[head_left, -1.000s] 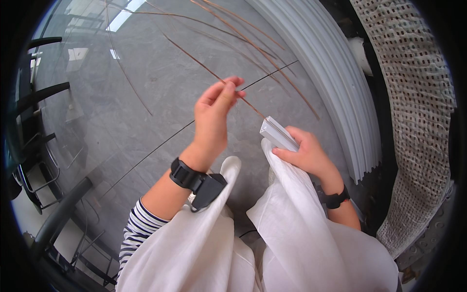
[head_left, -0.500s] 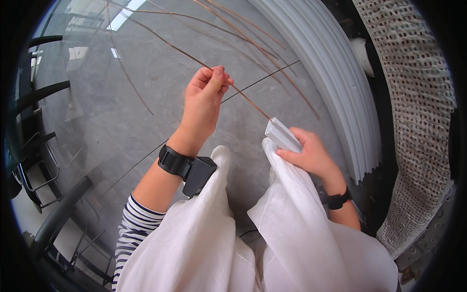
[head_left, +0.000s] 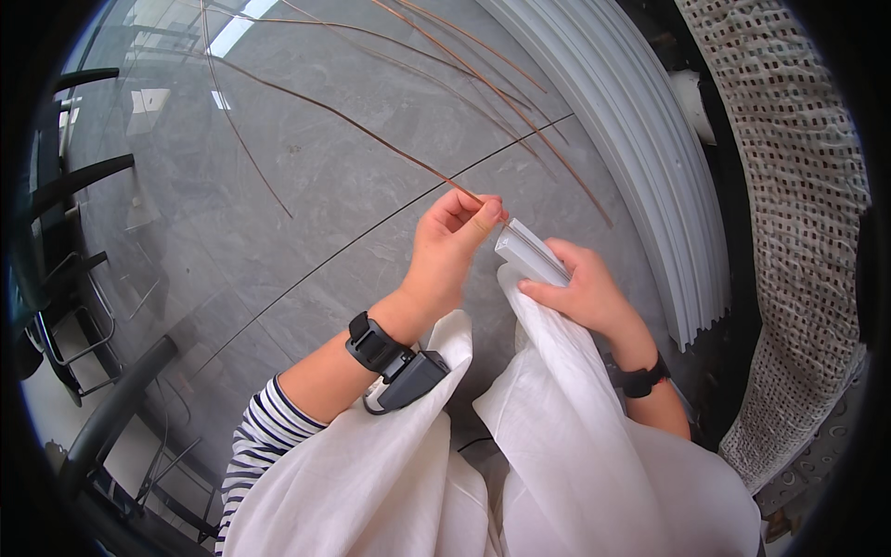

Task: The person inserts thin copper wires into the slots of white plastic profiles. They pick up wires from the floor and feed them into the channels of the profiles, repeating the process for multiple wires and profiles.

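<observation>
My left hand [head_left: 453, 243] pinches a thin brown rod [head_left: 371, 136] between thumb and fingers, close to the end of a white channelled profile [head_left: 531, 251]. The rod's near end runs into the profile's open end; how deep it sits inside I cannot tell. From the pinch, the rod bends away to the far left over the floor. My right hand [head_left: 588, 290] is wrapped round the profile just behind its end, thumb on the near side. White cloth [head_left: 548, 343] over my knees lies under the profile.
Several more thin brown rods [head_left: 464, 70] lie on the grey tiled floor [head_left: 306, 186] ahead. A bundle of long pale profiles [head_left: 640, 139] curves along the right, beside a perforated woven cloth [head_left: 789, 186]. Black-armed chairs [head_left: 116, 408] stand at the left.
My left hand has moved right and nearer, along with the rod, up to the profile's end. The rod bows more now. My right hand and the profile have shifted slightly left.
</observation>
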The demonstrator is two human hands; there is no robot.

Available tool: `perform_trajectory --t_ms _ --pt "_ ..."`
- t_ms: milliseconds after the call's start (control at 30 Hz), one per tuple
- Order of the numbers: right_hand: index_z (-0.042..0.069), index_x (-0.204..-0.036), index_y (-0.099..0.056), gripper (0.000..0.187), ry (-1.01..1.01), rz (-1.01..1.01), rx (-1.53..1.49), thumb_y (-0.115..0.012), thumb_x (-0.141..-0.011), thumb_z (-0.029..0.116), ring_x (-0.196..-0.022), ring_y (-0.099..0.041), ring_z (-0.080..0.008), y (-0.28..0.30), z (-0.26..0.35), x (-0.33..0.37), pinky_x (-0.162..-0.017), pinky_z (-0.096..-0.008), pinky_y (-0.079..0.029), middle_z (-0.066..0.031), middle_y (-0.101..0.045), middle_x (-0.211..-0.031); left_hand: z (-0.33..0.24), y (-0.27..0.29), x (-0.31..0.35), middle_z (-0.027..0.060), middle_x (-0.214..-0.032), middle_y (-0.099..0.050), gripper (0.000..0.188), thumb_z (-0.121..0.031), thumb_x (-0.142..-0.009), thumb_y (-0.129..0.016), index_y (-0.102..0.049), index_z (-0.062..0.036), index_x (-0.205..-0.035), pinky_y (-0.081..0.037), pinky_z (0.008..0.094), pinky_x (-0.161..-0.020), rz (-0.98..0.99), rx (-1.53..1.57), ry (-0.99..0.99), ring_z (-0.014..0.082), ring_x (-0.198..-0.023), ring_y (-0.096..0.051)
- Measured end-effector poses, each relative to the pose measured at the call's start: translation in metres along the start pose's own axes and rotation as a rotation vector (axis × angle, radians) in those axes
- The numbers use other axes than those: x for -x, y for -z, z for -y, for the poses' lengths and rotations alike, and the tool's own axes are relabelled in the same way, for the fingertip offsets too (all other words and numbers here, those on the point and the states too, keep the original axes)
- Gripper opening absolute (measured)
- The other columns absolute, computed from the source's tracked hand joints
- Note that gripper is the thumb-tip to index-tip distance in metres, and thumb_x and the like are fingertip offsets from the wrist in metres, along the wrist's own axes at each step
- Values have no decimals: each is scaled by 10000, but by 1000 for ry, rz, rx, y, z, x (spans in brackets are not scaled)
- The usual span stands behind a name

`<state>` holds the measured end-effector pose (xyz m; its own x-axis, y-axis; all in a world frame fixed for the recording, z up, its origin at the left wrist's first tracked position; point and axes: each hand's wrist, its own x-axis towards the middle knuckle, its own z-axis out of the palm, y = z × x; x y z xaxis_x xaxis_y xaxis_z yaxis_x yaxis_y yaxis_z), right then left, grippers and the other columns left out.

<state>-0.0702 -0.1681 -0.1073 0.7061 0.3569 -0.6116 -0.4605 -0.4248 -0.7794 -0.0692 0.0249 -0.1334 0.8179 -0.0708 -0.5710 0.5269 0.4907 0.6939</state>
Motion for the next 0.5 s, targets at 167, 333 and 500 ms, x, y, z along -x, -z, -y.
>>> perform_trajectory --t_ms 167,333,500 --pt "-9 -1022 -654 381 -29 17 7 -767 -767 251 -804 -624 -139 4 5 1 -744 -297 -497 -77 -680 -869 -43 36 -31 0 -962 -607 117 -201 -949 -627 -594 -89 -958 -404 251 -847 -62 -67 -181 95 -934 -548" --pt "-11 -1006 -648 375 -14 46 -64 -768 -765 251 -789 -613 -132 2 6 -1 -726 -293 -491 -71 -672 -858 -60 52 -39 2 -956 -591 110 -200 -953 -619 -571 -101 -949 -401 255 -813 37 -19 -108 104 -888 -522" --pt "-15 -983 -643 370 -9 53 5 -764 -765 259 -767 -602 -130 1 10 -3 -703 -298 -487 -73 -660 -830 -52 51 -41 7 -921 -584 119 -200 -955 -617 -543 -107 -938 -396 262 -797 77 36 -138 116 -846 -495"
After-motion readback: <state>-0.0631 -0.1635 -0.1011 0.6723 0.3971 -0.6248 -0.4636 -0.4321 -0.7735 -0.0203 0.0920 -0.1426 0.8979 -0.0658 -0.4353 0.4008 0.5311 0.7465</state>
